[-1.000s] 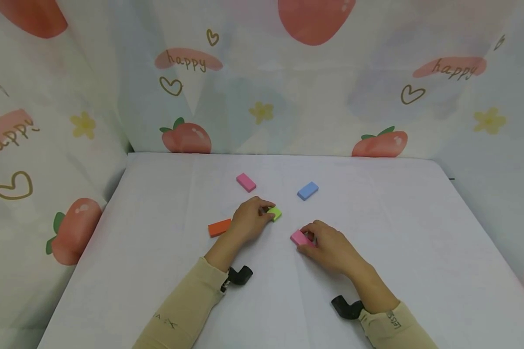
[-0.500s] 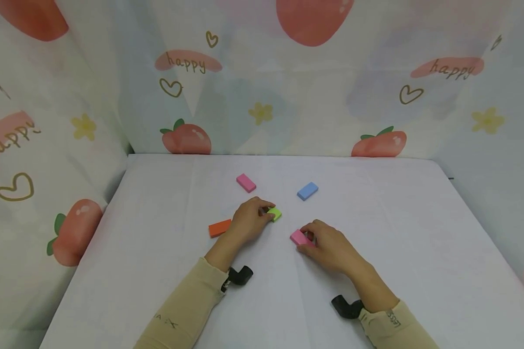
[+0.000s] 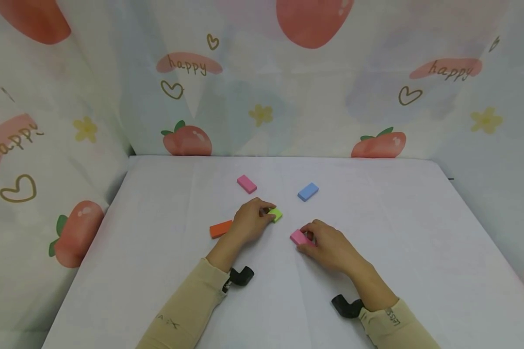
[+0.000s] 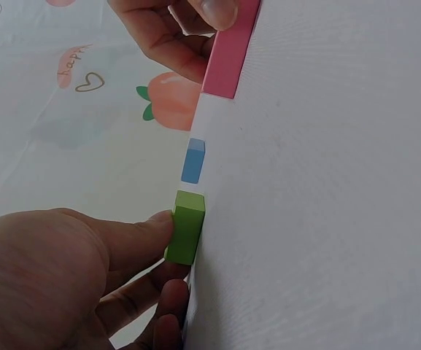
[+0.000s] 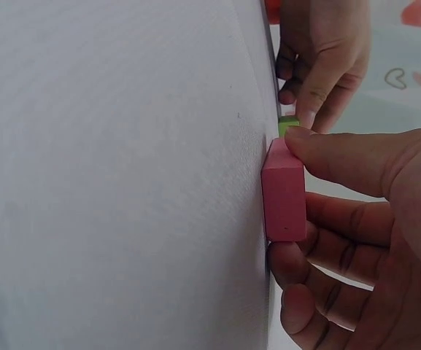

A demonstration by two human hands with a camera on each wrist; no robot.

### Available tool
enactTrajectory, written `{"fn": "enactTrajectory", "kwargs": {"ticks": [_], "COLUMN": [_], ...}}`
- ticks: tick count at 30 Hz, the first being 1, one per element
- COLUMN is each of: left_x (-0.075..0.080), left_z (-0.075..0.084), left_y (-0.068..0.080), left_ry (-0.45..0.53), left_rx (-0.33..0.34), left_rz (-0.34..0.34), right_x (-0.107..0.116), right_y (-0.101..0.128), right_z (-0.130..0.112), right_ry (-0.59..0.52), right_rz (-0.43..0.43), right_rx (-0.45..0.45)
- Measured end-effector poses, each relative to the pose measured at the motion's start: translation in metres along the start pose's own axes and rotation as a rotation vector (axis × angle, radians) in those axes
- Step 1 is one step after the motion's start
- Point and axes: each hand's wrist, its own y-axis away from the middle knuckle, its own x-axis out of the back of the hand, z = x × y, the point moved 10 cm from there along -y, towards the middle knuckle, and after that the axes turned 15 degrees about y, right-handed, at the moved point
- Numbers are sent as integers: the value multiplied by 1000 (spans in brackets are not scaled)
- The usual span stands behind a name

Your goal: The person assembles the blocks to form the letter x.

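Near the middle of the white table, my left hand [image 3: 251, 219] pinches a lime-green block [image 3: 276, 214] between thumb and fingers. In the left wrist view that green block [image 4: 187, 227] lies at the table surface, its end face toward the camera. My right hand [image 3: 329, 245], closer to me and to the right, grips a pink block [image 3: 300, 237] by its long sides. The right wrist view shows the pink block [image 5: 284, 191] at the tabletop, thumb on one side and fingers on the other. Part of each block is covered by the fingers.
An orange block [image 3: 220, 229] lies left of my left wrist, partly hidden behind it. Farther back are a second pink block [image 3: 246, 184] and a blue block [image 3: 307, 192]. A printed cloth [image 3: 262, 72] hangs behind the table [image 3: 397, 218].
Both hands keep their hold and stay in place with the green and pink blocks. Only the head view has shifted very slightly.
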Motion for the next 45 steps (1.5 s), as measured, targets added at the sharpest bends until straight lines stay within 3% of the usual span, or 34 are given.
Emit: {"fn": "enactTrajectory", "kwargs": {"ticks": [36, 45], "left_x": [-1, -1], "left_z": [-2, -1], "left_y": [-1, 0], "left_ry": [-22, 1], "left_rx": [-7, -3], "left_rz": [-2, -4], "right_x": [0, -3], "right_y": [-7, -9], "right_z": [-1, 1], "right_ry": [-14, -9], "right_rz": [-14, -46], "right_rx": [5, -29]}}
